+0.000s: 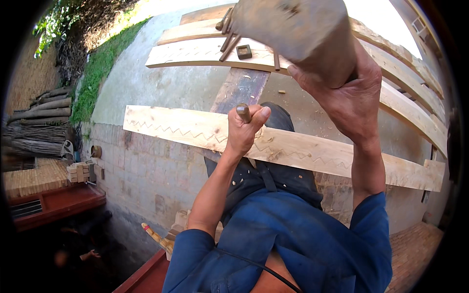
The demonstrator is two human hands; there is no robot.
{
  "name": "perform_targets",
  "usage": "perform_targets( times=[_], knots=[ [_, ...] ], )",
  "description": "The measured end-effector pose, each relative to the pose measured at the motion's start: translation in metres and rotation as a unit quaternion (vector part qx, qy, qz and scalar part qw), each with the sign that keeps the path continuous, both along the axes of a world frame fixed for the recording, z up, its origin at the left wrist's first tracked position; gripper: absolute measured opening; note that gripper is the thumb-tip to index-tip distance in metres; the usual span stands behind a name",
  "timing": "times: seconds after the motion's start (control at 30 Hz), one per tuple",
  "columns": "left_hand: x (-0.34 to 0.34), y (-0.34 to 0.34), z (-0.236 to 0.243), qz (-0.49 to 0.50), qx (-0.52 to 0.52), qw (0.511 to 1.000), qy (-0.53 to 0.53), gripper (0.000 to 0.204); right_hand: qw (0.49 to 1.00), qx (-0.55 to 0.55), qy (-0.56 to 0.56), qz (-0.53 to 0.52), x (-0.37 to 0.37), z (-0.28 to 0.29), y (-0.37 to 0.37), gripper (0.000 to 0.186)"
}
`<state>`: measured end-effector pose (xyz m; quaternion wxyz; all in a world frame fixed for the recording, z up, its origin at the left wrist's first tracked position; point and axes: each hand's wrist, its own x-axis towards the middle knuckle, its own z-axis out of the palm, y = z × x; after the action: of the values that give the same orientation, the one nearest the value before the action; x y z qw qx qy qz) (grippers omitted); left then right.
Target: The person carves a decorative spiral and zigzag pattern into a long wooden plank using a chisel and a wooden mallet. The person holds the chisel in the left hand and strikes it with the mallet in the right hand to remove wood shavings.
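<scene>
My left hand point(240, 132) is closed around an upright chisel point(243, 111) on a pale plank point(312, 151) marked with a zigzag line. The plank lies crosswise over my lap and a dark, worn bench board point(237, 85). My right hand point(349, 97) holds a large, rough wooden mallet point(310, 34), raised at the upper right and blurred; its handle is hidden.
More planks point(171, 58) lie across the top, with several metal rods point(225, 44) and a small black square object point(244, 51) on them. Logs point(46, 117) and grass point(97, 73) are at left. Another person point(73, 251) is in shadow at lower left, near red woodwork point(58, 205).
</scene>
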<state>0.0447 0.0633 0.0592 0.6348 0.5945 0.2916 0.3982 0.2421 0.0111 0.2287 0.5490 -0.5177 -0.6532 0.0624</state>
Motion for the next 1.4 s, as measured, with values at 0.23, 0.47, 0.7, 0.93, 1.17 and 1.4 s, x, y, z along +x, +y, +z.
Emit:
perform_targets(
  times=[0.23, 0.47, 0.7, 0.93, 1.17, 1.4],
  knots=[
    [0.006, -0.002, -0.001, 0.079, -0.065, 0.99, -0.092, 0.035, 0.962, -0.044, -0.27, -0.022, -0.002, -0.022, -0.001, 0.072],
    [-0.056, 0.028, 0.038, 0.206, -0.083, 0.938, -0.266, 0.056, 0.972, -0.177, -0.111, -0.111, 0.03, -0.06, -0.032, 0.065],
    [-0.087, 0.025, 0.047, 0.355, 0.171, 0.885, 0.247, 0.029, 0.854, -0.391, -0.233, -0.253, 0.063, -0.153, -0.117, 0.07],
    [-0.109, 0.011, -0.005, 0.365, 0.156, 0.865, 0.307, 0.017, 0.848, -0.34, -0.296, -0.278, 0.075, -0.19, -0.197, 0.084],
    [-0.112, -0.008, -0.016, 0.339, 0.218, 0.861, 0.309, 0.026, 0.867, -0.311, -0.303, -0.244, 0.064, -0.192, -0.203, 0.085],
    [-0.142, -0.037, -0.015, 0.369, 0.246, 0.823, 0.355, 0.032, 0.86, -0.336, -0.286, -0.255, 0.056, -0.173, -0.199, 0.07]
  ],
)
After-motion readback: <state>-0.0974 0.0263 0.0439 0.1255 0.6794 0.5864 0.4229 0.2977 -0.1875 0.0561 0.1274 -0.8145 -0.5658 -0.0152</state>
